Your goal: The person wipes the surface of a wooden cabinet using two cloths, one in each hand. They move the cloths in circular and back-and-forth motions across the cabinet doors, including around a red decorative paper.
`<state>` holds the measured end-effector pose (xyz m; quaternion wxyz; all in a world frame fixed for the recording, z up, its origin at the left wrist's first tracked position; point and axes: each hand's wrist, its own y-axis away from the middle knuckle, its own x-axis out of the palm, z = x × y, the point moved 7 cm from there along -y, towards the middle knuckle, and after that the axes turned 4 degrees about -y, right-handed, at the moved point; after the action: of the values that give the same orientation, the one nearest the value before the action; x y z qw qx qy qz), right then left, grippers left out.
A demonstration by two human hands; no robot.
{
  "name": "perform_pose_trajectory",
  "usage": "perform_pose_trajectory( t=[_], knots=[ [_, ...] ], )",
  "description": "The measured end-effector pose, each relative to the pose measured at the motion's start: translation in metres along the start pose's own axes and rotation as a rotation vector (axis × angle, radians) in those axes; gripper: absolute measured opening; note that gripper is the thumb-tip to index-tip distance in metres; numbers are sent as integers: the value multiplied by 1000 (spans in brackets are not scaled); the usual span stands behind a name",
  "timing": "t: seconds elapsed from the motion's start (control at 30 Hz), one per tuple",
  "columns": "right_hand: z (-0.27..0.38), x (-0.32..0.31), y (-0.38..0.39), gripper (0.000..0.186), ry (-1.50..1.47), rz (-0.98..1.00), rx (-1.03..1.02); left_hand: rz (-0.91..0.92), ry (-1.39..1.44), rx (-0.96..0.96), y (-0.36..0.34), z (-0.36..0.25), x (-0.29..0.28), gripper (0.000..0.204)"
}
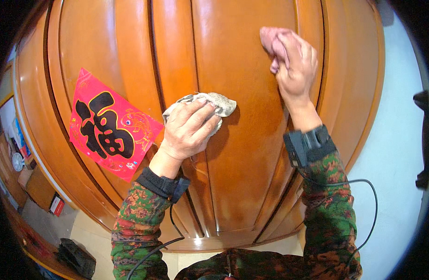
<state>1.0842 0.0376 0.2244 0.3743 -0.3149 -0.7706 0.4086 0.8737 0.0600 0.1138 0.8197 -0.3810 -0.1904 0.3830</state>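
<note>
- Grasping a speckled grey cloth [223,103] in the left hand [189,128], fingers curled over it, against the brown wooden door [242,163] at the centre of the frame
- Clutching a bunched pink cloth [272,41] in the right hand [296,70], fingers bent round it, at the upper right of the frame; cannot tell how tightly, for the blur
- Could catch the right-hand corner of the red paper [111,128], at the left of the frame, by sweeping the left hand outward, so close beside that corner
- Might wrinkle or stain the paper too by dragging a damp cloth over it; cannot tell damp from dry here
- Could drop the pink cloth by loosening those fingers, with an end poking out below them
- Could snag the looping black cable [376,205], at the lower right of the frame, by reaching much higher
- Might miss the dark grooves [156,60], upper left of centre, by rubbing only flat panels
</note>
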Motion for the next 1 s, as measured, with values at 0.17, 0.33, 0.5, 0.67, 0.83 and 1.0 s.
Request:
perform_pose_trajectory(
  t=[0.17,0.33,0.5,0.67,0.83,1.0],
  knots=[
    [81,49,-4,17,-487,324,-291,14,21,-4,2,0,0,23],
    [87,50,-9,18,-249,264,-371,60,72,1,5,-1,1,25],
    [65,75,-5,28,-210,254,-315,86,126,-3,17,-9,3,25],
    [97,61,62,24,-293,449,-214,196,189,25,53,-36,1,24],
    [143,20,128,42,-471,611,-301,334,269,43,105,-74,-1,28],
    [158,-2,175,46,-533,767,-354,417,290,262,131,-105,-11,33]
  ],
)
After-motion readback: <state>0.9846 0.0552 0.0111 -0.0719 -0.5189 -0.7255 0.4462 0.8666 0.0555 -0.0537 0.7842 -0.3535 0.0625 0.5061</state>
